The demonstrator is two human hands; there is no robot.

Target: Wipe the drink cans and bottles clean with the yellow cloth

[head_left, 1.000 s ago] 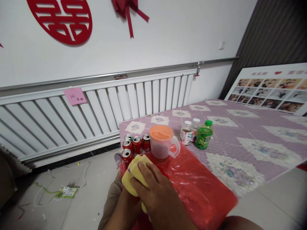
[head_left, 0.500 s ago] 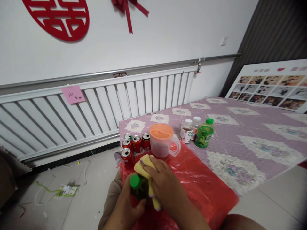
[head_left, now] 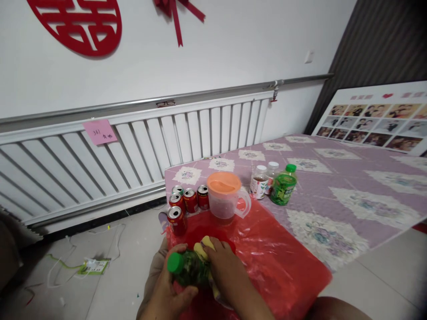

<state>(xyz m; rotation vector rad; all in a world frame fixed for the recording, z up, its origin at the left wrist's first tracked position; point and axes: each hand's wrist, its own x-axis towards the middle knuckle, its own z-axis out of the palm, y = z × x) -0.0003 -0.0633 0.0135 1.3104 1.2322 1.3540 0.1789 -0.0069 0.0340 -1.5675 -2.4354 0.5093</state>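
Observation:
My left hand (head_left: 170,284) is wrapped round a green-capped plastic bottle (head_left: 190,266), tilted with its cap toward the left. Bunched under the fingers of my right hand (head_left: 223,264) is a yellow cloth (head_left: 205,245), pressed against the lower part of the bottle. Both hands are over a red plastic sheet (head_left: 276,253) spread along the near edge of the table. Just beyond them stands a clear pitcher (head_left: 223,206) with an orange lid. Several opened drink cans (head_left: 176,220) are grouped to its left.
Two white-capped bottles (head_left: 259,182) and a green-labelled bottle (head_left: 283,186) stand right of the pitcher on the patterned tablecloth (head_left: 327,231). A white radiator (head_left: 187,133) runs along the wall. A power strip (head_left: 95,266) with cords lies on the floor at left. A photo board (head_left: 373,118) leans at the back right.
The bottle has tipped over from more upright, its cap moving left and down. My right hand and the cloth have moved lower, toward the bottle's bottom end.

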